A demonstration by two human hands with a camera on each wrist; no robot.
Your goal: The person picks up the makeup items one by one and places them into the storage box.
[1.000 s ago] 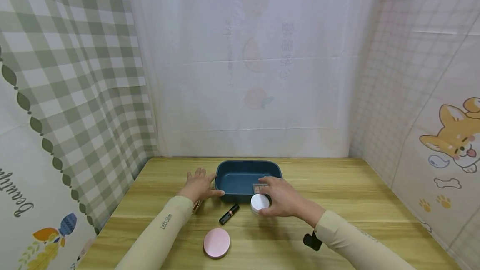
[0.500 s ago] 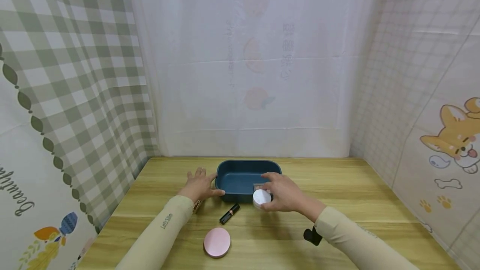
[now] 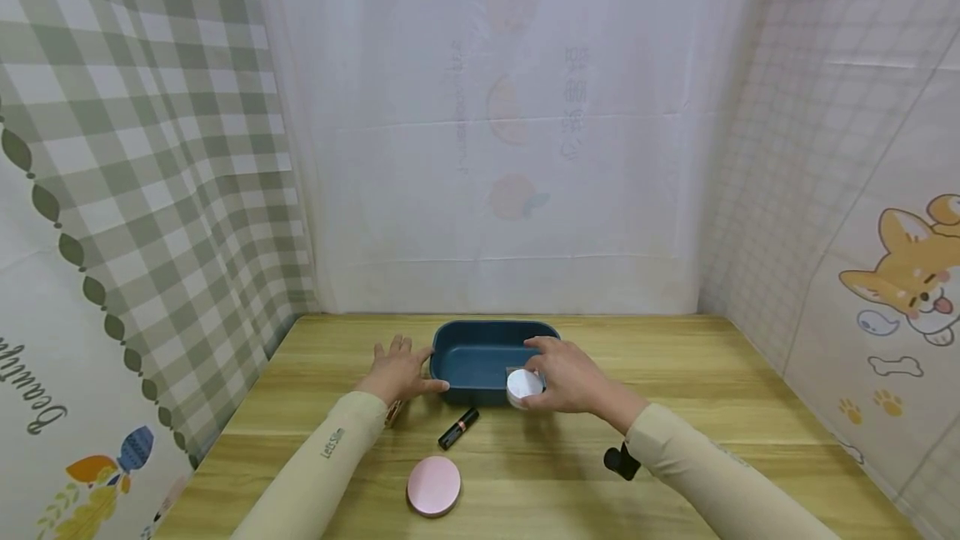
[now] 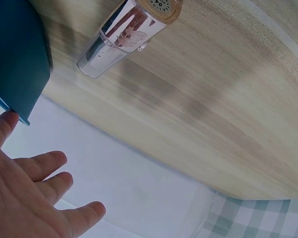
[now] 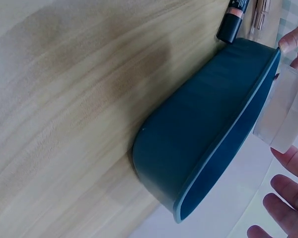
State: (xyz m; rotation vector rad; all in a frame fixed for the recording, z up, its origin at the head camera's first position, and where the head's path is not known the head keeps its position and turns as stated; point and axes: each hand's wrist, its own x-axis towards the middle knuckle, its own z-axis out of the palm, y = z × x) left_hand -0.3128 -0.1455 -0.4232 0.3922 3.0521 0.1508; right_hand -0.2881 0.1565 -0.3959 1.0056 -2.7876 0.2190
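Observation:
My right hand (image 3: 570, 373) grips a round white cosmetic case (image 3: 522, 383) between thumb and fingers, over the front right rim of a dark blue bin (image 3: 472, 396). In the right wrist view the case (image 5: 279, 111) looks translucent at its side and stands above the bin's rim. At the bin's left end, my left hand (image 3: 393, 372) touches the rim. Its other fingers (image 4: 54, 188) are spread and straight in the left wrist view. A flat palette (image 3: 512, 371) in the bin is mostly hidden by the case.
A black lipstick tube (image 3: 458, 429) lies before the bin, with a round pink compact (image 3: 433, 486) nearer. Beside my left wrist is a clear-ended cosmetic bottle (image 4: 121, 37). A black object (image 3: 622, 462) lies by my right sleeve. Curtains surround the wooden table (image 3: 675, 373).
My right hand has lifted the white case and carried it slightly forward, from in front of the bin to over its front rim. My left hand has stayed at the bin's left end.

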